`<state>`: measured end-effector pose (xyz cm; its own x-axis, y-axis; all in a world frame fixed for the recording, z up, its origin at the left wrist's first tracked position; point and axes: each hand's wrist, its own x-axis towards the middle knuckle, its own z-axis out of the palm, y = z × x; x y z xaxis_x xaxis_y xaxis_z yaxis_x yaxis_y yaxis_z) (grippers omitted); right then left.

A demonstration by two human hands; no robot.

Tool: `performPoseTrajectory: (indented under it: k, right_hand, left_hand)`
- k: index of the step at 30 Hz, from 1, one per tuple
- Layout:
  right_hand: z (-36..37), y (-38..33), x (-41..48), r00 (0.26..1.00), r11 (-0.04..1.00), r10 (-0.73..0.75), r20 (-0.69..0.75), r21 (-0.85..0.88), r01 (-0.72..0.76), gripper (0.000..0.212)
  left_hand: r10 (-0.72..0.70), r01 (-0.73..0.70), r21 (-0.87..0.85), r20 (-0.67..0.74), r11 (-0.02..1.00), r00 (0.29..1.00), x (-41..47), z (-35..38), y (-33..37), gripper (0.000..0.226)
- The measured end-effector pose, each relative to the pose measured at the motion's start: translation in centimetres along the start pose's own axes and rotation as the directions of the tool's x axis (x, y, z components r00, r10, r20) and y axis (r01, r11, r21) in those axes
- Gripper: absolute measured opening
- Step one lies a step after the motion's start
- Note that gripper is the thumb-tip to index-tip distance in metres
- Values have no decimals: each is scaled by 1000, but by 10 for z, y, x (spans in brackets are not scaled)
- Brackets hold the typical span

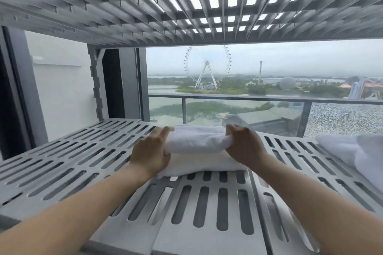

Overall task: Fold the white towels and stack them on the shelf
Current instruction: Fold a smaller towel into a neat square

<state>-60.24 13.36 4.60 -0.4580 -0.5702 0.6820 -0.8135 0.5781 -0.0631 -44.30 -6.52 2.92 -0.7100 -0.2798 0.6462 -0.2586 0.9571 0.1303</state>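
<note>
Fingers [163, 130] of the left hand [150, 152] wrap one end of a folded towel [194, 139] while the right hand [243, 144] pinches the other end, both closed on the cloth, at centre frame on a slotted grey shelf [68, 161]. The towel sits on top of a second folded towel [199, 164], touching it, with the stack near the middle of the shelf. Its long axis runs left to right across the frame, ends pointing toward the shelf's sides, parallel to the front edge.

More white cloth [356, 149] lies at right of frame, well apart from the stack. Beyond the shelf, a window [269, 64] looks out on a Ferris wheel [207, 67].

The risk, judging from the grip, is that the right end, bunched in the pinch, springs open on release and spoils the fold. An uneven let-go could also skew the top towel off the one beneath.
</note>
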Motion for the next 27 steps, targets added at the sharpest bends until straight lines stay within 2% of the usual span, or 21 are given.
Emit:
performPoseTrajectory:
  k: [3,7,9,13,16,21,23,25,27]
  right_hand:
    - [-1,-11,-2,992,987,-25,121,-153,44,22]
    - [4,-38,3,925,913,-306,227,-206,352,54]
    - [4,-44,3,893,863,-327,310,-286,416,57]
    - [-4,-37,-4,931,888,-162,326,-363,281,47]
    - [-7,-36,-11,937,883,-153,312,-383,272,42]
    - [-13,-52,-11,907,879,-117,405,-383,284,37]
    - [-23,-54,-8,881,929,-77,468,-287,234,37]
    - [-32,-58,-2,817,972,-11,576,-186,145,33]
    - [-34,-65,11,738,989,44,674,-134,63,16]
  left_hand:
    - [-120,113,-138,-38,984,992,-12,8,-4,60]
    - [-116,99,-202,-74,974,990,-9,9,-9,58]
    - [-108,99,-169,-45,981,993,-6,8,-13,56]
    - [-67,67,8,73,998,995,1,5,-17,48]
    - [-98,82,102,161,991,982,-2,9,-19,47]
    - [-87,71,76,221,995,971,-1,12,-31,51]
    - [-72,64,39,283,997,956,1,9,-34,58]
    - [-25,36,-27,331,999,943,3,6,-35,61]
    - [59,-18,-103,414,995,908,7,1,-35,64]
